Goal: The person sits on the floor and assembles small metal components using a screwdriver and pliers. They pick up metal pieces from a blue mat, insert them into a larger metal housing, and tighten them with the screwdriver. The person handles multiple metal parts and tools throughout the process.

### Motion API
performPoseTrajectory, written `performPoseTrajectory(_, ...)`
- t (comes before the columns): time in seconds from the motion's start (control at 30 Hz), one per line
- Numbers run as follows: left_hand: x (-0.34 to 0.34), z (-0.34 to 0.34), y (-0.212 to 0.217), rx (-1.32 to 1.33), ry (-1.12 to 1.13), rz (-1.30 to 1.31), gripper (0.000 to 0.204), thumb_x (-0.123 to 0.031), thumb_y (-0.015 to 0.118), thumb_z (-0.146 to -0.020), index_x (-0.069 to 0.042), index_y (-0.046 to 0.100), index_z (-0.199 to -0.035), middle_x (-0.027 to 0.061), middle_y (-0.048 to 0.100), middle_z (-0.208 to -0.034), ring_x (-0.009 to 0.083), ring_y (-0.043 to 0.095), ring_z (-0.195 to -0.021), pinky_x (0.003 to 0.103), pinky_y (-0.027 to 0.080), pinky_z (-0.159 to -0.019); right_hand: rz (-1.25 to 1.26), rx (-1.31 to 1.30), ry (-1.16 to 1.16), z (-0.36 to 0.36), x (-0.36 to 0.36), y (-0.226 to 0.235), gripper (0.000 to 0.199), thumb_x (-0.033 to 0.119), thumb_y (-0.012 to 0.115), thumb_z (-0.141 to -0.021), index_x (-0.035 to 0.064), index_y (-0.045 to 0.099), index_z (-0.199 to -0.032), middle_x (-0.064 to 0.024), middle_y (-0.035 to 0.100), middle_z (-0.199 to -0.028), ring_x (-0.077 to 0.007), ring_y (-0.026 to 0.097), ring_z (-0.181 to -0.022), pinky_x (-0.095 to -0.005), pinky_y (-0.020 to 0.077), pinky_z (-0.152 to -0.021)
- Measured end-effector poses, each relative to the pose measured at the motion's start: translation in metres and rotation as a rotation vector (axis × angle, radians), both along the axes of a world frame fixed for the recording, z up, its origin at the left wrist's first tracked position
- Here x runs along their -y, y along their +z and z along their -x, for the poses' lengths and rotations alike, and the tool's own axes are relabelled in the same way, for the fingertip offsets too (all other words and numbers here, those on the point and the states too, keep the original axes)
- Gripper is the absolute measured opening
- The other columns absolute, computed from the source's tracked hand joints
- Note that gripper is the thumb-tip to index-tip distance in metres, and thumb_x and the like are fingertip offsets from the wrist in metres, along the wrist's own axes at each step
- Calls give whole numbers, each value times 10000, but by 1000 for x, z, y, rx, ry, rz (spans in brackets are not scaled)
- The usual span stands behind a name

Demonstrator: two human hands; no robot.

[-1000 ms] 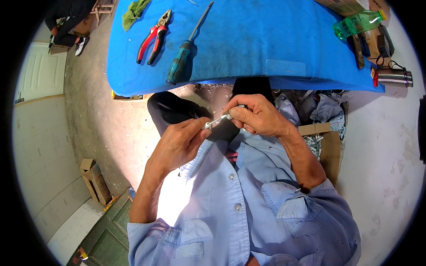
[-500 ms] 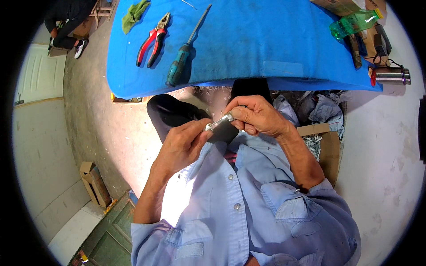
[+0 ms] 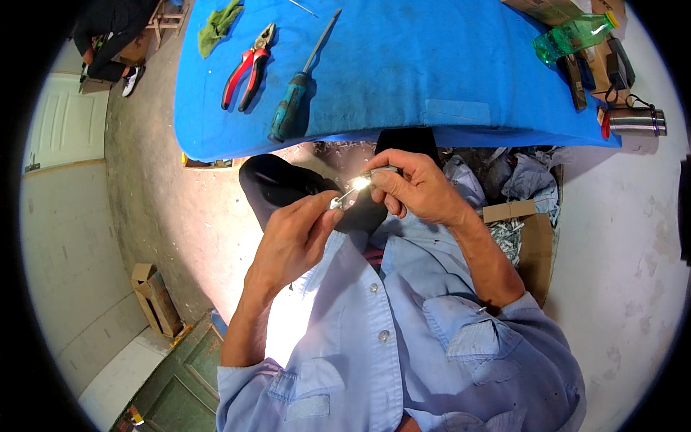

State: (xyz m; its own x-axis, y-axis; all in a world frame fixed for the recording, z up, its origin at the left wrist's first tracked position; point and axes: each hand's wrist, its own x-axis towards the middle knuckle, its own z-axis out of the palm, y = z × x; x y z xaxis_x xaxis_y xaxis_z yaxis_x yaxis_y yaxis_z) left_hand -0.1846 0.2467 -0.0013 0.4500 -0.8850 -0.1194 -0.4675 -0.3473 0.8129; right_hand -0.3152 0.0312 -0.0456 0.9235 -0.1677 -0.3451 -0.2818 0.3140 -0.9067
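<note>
Above my lap, my left hand point(image 3: 288, 234) pinches the white end piece point(image 3: 335, 204) of a thin metal rod point(image 3: 346, 195) between thumb and fingertips. The rod's far end meets a small shiny metal piece point(image 3: 361, 183), which glares brightly and hides its shape. My right hand point(image 3: 417, 189) is closed on that shiny piece, thumb and forefinger at its edge. A dark part shows by the right fingers; whether it belongs to the same piece I cannot tell. Beyond the hands, a teal-handled screwdriver point(image 3: 289, 108) and red-and-black pliers point(image 3: 247, 78) lie on a blue-covered table point(image 3: 381, 83).
A green cloth point(image 3: 218, 29) lies at the table's far left. Toward the right are a green plastic bottle point(image 3: 572, 39) and a steel flask point(image 3: 635, 122). A cardboard box point(image 3: 534, 252) with metal scraps stands by my right arm. Another person point(image 3: 111, 36) sits far left.
The shiny piece in my right hand has turned and now glares brightly. My right fingers have shifted slightly around it, while the left hand keeps its pinch.
</note>
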Motion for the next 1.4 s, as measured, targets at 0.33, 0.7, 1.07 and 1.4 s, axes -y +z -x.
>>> performPoseTrajectory(0.33,-4,0,-14,-10,57,58,228,-104,670,-1029,39,701,-1205,154,656,-785,240,618,-620,365,494,-592,41,12,-10,-2,-6,8,235,127,614,-1054,-7,664,-1240,-41,667,-834,-65,593,-615,-236,470,-508)
performPoseTrajectory(0.7,-4,0,-8,-15,69,14,228,-108,676,-1029,37,710,-1201,155,670,-798,218,613,-612,351,487,-577,77,23,-10,-3,-11,6,229,113,607,-1055,-10,664,-1240,-37,669,-850,-68,607,-638,-235,481,-529)
performPoseTrajectory(1.07,-7,-1,-15,-27,78,43,228,-108,677,-1025,37,713,-1198,161,665,-785,228,611,-606,355,487,-581,131,30,-15,-5,-13,5,223,117,605,-1066,-8,665,-1242,-45,680,-857,-73,618,-647,-242,489,-535)
performPoseTrajectory(1.4,-8,-1,-14,-193,107,21,248,-155,654,-1047,40,723,-1184,144,699,-778,205,670,-673,334,520,-624,191,49,-12,-5,-14,7,228,96,618,-1045,-5,683,-1240,-44,694,-840,-80,636,-661,-250,505,-566)
